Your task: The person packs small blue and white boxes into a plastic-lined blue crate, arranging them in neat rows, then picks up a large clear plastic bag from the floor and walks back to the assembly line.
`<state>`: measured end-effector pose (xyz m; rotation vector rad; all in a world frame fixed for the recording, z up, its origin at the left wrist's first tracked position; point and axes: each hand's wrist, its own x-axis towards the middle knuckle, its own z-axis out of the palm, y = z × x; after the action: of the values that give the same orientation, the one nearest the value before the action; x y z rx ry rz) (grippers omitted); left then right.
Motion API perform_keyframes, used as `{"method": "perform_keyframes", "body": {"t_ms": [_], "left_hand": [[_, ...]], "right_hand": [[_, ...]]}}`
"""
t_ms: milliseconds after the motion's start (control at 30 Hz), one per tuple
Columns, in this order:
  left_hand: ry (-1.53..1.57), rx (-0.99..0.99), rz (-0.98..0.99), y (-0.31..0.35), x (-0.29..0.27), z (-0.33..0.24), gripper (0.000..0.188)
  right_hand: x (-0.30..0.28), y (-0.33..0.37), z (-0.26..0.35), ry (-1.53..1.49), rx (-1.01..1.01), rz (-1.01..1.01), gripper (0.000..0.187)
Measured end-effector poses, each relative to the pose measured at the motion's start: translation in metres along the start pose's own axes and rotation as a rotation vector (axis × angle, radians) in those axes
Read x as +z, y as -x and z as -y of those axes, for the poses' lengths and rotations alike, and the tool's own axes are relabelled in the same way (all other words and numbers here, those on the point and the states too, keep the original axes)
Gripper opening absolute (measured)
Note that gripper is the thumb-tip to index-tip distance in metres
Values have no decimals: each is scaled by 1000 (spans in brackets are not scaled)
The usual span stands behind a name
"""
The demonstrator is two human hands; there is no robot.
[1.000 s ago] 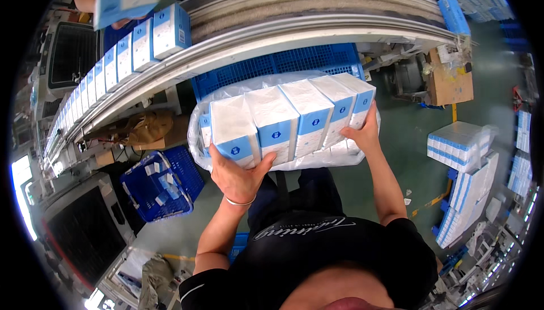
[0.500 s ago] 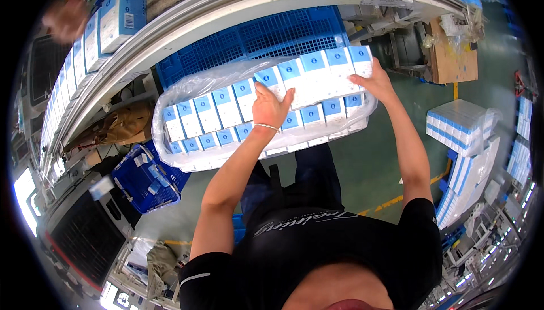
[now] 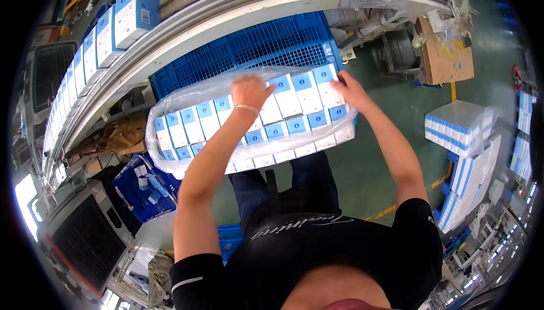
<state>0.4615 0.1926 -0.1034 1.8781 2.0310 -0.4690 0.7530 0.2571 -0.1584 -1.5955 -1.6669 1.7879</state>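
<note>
A long row of small white-and-blue cartons [image 3: 292, 97] lies in a clear plastic bag [image 3: 156, 140], with a second row of cartons [image 3: 276, 131] showing along its near side. My left hand [image 3: 249, 90] is on top of the upper row near its middle. Its thumb points right along the carton tops, while the other fingers are blurred and partly hidden. At the row's right end, my right hand [image 3: 348, 90] grips the end carton, thumb on the near face and fingers at the far corner.
A blue plastic crate [image 3: 272, 41] stands behind the bag, below a conveyor edge [image 3: 238, 24] carrying larger cartons [image 3: 133, 15]. A blue basket [image 3: 141, 188] with loose cartons is at left. Wrapped carton stacks [image 3: 459, 129] and a cardboard box [image 3: 447, 55] stand right.
The upper row has shifted left and lower with my right hand. My left hand has moved left and farther along the tops. Another person's blurred hand at the conveyor has gone from view.
</note>
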Motion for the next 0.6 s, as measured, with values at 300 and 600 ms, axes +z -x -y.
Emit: {"method": "perform_keyframes", "body": {"t_ms": [300, 600], "left_hand": [[617, 239, 105, -40, 10, -92, 76], [571, 171, -34, -52, 16, -80, 79]], "right_hand": [[-14, -40, -8, 680, 78, 160, 38], [-6, -6, 111, 1003, -634, -417, 10]]}}
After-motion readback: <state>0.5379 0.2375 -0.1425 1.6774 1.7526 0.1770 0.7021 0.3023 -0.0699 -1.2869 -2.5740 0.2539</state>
